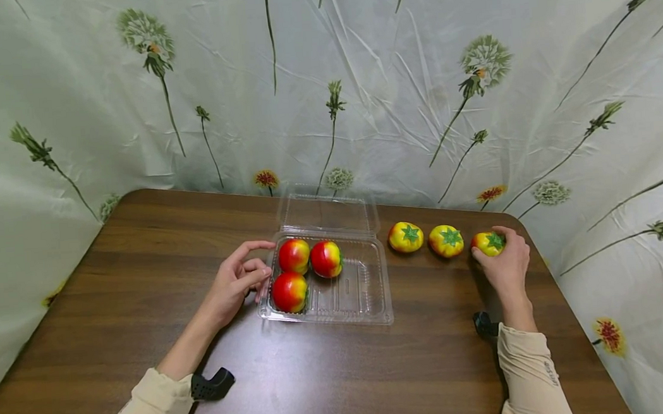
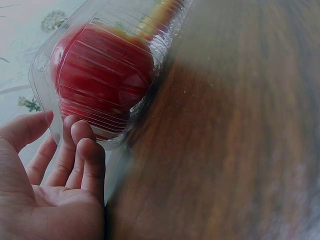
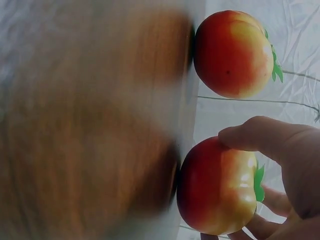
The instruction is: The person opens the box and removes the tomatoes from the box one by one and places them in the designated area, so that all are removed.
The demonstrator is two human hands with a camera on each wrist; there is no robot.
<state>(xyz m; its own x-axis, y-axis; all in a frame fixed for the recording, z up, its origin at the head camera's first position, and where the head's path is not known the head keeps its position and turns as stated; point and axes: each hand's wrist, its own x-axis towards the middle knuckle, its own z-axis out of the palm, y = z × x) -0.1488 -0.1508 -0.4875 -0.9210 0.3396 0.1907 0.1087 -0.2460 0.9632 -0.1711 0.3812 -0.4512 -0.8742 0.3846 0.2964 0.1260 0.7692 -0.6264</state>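
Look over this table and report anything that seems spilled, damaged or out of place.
Nothing looks spilled or broken. Slightly odd: at least two red fruits inside the clear box lie tipped, leaves facing right, whereas the three yellow-topped fruits outside sit leaves-up.

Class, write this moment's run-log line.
left hand: at left edge of clear container; inside container: three fruits; right hand: holds rightmost fruit; outside, unheld: two fruits

- Head: looks forward and down over the bench, from farthest off.
- Left wrist: close, tilted, facing the clear container from its left side, past the left grip.
- Right wrist: close, low, turned sideways, facing the held fruit past the right grip.
- Head shares the container with left wrist, the held fruit and neighbouring fruit with right wrist.
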